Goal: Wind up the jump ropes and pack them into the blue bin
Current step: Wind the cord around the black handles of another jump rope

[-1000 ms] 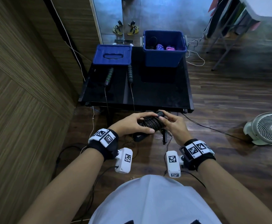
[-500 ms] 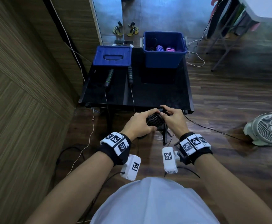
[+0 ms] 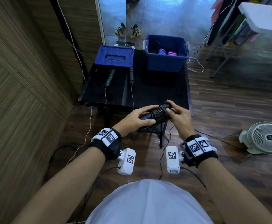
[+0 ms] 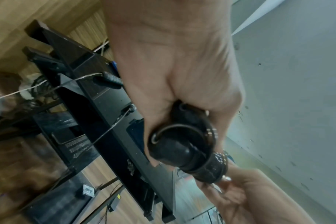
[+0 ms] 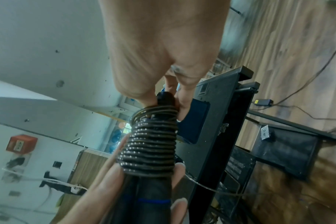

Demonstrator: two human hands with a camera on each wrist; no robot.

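A black jump rope [image 3: 159,112] is wound in tight coils round its own handles [image 5: 152,145], held in front of the black table's near edge. My left hand [image 3: 140,118] grips the handle end [image 4: 180,145]. My right hand [image 3: 177,113] pinches the far end of the bundle [image 5: 166,98]. The open blue bin [image 3: 166,62] stands at the table's back right with purple and pink wound ropes inside. A second rope lies on the table with a green-black handle [image 3: 110,76] and a black handle [image 3: 131,75], its cord hanging over the front edge.
A blue bin lid [image 3: 115,56] lies at the black table's [image 3: 156,92] back left. A wood-panelled wall is at the left. A white fan [image 3: 266,138] sits on the floor at the right. Cables run over the floor under the table. A folding table [image 3: 261,18] stands far right.
Both hands have lifted the wound bundle a little, up to the table's near edge. The bundle has turned, and my right hand's fingers have shifted along its far end.
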